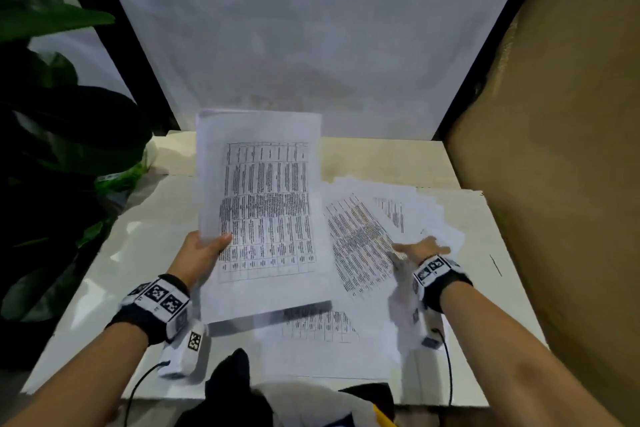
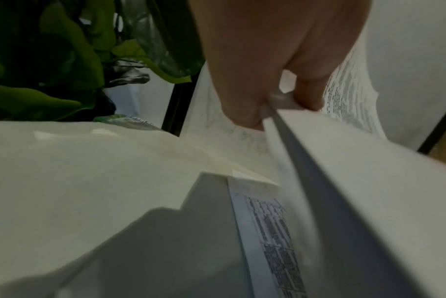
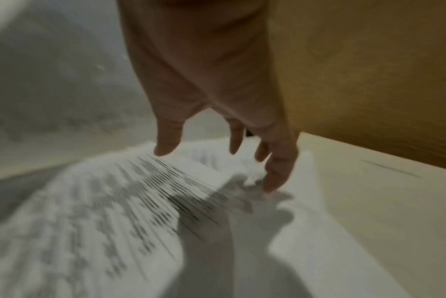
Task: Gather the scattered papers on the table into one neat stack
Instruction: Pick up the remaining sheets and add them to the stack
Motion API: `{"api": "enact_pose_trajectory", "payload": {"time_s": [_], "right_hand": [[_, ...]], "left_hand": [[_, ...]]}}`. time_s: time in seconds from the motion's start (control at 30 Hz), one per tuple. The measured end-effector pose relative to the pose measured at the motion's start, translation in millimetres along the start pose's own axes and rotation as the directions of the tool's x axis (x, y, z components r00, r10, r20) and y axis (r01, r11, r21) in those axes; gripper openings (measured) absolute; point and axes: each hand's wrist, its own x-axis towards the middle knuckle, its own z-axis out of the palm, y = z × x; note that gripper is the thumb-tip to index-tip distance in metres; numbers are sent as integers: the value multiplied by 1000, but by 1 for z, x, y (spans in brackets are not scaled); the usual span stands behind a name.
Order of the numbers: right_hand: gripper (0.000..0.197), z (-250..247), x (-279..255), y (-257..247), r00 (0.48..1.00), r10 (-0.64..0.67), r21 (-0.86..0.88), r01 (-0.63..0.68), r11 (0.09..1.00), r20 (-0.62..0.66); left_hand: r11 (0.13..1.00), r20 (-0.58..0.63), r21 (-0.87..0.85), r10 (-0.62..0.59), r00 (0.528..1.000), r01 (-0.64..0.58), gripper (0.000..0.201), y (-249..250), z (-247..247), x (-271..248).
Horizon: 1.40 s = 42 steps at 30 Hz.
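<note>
My left hand (image 1: 211, 246) pinches the left edge of a sheaf of printed sheets (image 1: 263, 211), thumb on top, and holds it lifted and tilted above the white table (image 1: 152, 253). In the left wrist view the fingers (image 2: 245, 113) clamp the sheaf's edge (image 2: 288, 141). More printed papers (image 1: 367, 243) lie loose and overlapping at the right. My right hand (image 1: 420, 248) is spread over them with straight fingers (image 3: 278, 177), the tips touching the paper (image 3: 145, 201). Another sheet (image 1: 318, 326) lies flat at the near middle, partly under the lifted sheaf.
A brown cardboard wall (image 1: 561, 149) stands along the right side. A white backdrop (image 1: 311, 45) closes the rear. Dark green plant leaves (image 1: 52, 114) crowd the left edge. Dark and yellow items (image 1: 239, 388) sit at the near table edge.
</note>
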Motion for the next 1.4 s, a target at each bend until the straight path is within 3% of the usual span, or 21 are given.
{"api": "enact_pose_trajectory", "payload": {"time_s": [0.1,0.17,0.33,0.4,0.5,0.57,0.67,0.77,0.87,0.93,1.03,1.2,1.4], "right_hand": [[115,2,-4,39,973,197,30,-195,980,-119],[116,9,-11,47,959,228,79,-217,973,-167],[113,28,-2,28,992,101,253,-79,964,-77],[96,33,-3,16,996,74,271,-58,961,-49],[55,40,-10,3,999,-34,262,44,964,-42],[45,39,-16,-2,992,-113,232,121,965,-51],[47,29,-16,0,981,-187,213,195,957,-58],[51,9,-16,10,964,-196,236,236,943,-183],[35,-9,-23,16,903,-252,287,358,888,-347],[28,-20,-31,19,884,-285,304,406,862,-372],[23,-29,-39,25,900,-256,391,391,833,-354],[10,-15,-52,38,953,-237,501,300,812,-187],[18,-6,-66,43,945,-121,517,270,812,-304]], "left_hand": [[999,-63,-4,-37,997,36,22,-6,-9,5],[998,-100,-23,-59,993,57,27,-10,-14,7],[995,-141,-53,-89,986,83,30,-17,-10,5],[996,-137,-39,-82,987,78,27,-18,-9,5],[996,-117,-25,-89,989,86,17,-21,-11,4],[995,-128,-13,-98,987,98,17,-27,-16,7],[994,-127,-19,-113,985,111,22,-33,-21,8],[995,-131,-26,-104,986,101,21,-35,-19,8],[996,-120,-39,-85,989,81,17,-37,-13,7],[997,-96,-38,-74,993,71,20,-38,-10,5],[998,-71,-19,-58,996,57,23,-41,-7,6],[998,-46,-39,-52,998,50,21,-44,-2,5],[993,-48,-73,-97,994,94,34,-57,-7,1]]}}
